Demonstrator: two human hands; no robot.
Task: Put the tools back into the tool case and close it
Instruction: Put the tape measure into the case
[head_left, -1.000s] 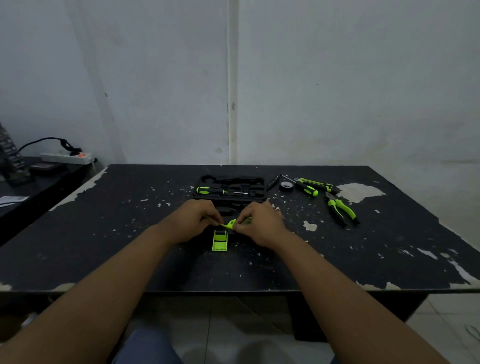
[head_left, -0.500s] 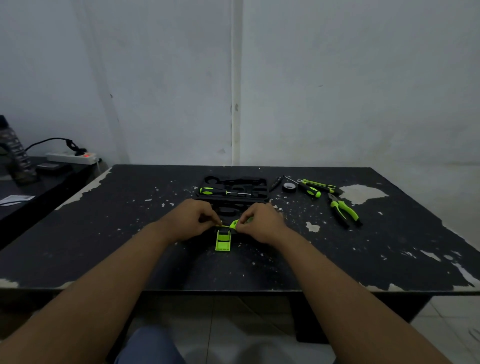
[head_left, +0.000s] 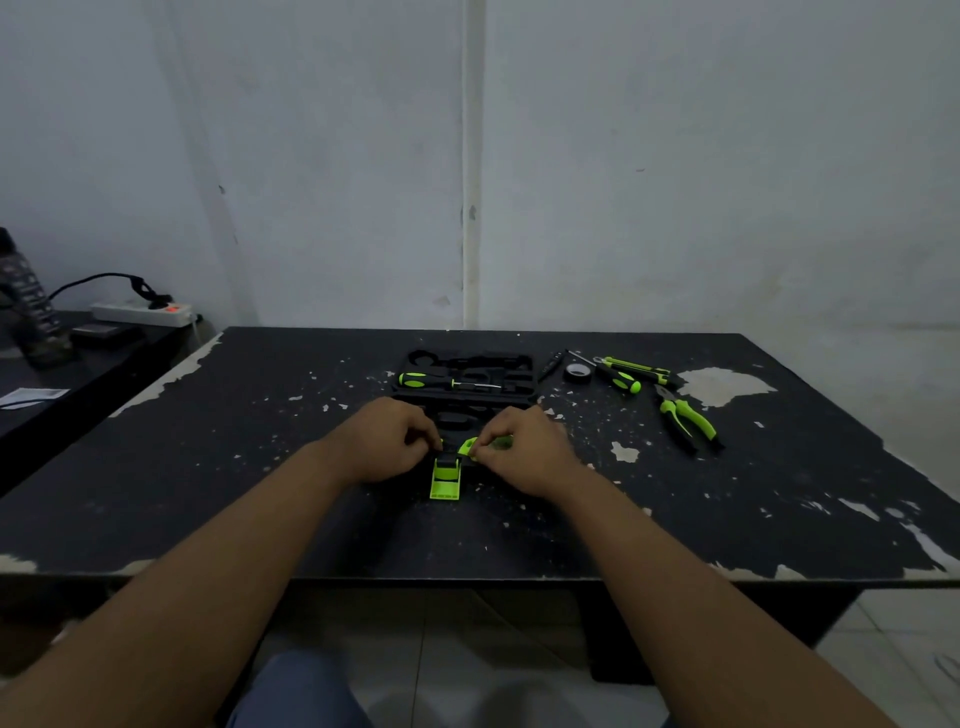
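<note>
We had our left hand (head_left: 382, 441) and right hand (head_left: 524, 452) both pinching the green tool (head_left: 469, 447), lying crosswise between them; tool case (head_left: 467, 371) sat just beyond, equally near either.

Both forearms reach forward over the counter (head_left: 208, 493). Left grip (head_left: 387, 441) and right grip (head_left: 524, 449), fingers curled, nearly meet at its middle, each pinching a green tool (head_left: 445, 480).

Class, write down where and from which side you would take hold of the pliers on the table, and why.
Grip the pliers round both green handles, coming from above on the near side: they lie flat, handles toward you, jaws pointing away.
</note>
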